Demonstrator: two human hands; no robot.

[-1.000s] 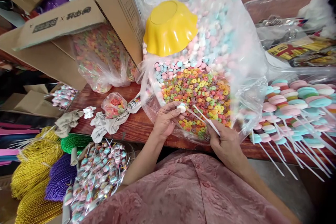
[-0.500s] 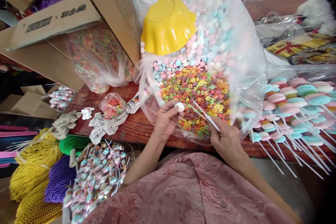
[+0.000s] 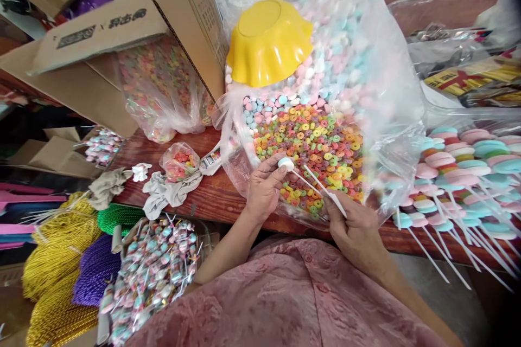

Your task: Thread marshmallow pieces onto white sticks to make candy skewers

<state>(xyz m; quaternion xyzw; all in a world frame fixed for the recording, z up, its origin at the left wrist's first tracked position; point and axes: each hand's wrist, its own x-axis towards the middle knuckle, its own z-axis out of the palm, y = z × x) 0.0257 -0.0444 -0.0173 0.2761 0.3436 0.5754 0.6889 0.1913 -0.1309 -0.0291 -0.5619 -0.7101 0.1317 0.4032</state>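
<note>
Between the thumb and fingers of my left hand (image 3: 264,184) is a small round white marshmallow (image 3: 286,164). My right hand (image 3: 353,222) is closed around several thin white sticks (image 3: 331,198). One stick's tip meets the marshmallow's lower right side; whether it has gone in, I cannot tell. Another stick points up beside it, apart from the marshmallow. Beneath both hands lies a heap of colourful ring-shaped gummies (image 3: 309,141) in an open clear plastic bag (image 3: 388,119). Pink, blue and white marshmallows (image 3: 334,65) fill the bag behind the rings.
An upturned yellow bowl (image 3: 271,40) rests on the marshmallows. To the left are a cardboard box (image 3: 122,27), a small bag of gummies (image 3: 179,161) and grey cloths (image 3: 173,190). Finished-looking marshmallow skewers (image 3: 459,173) lie at right. Wrapped sweets (image 3: 158,265) fill a container below left.
One stick tip has come up to the marshmallow, where before there was a gap. The whole view has shifted slightly, with things appearing further right.
</note>
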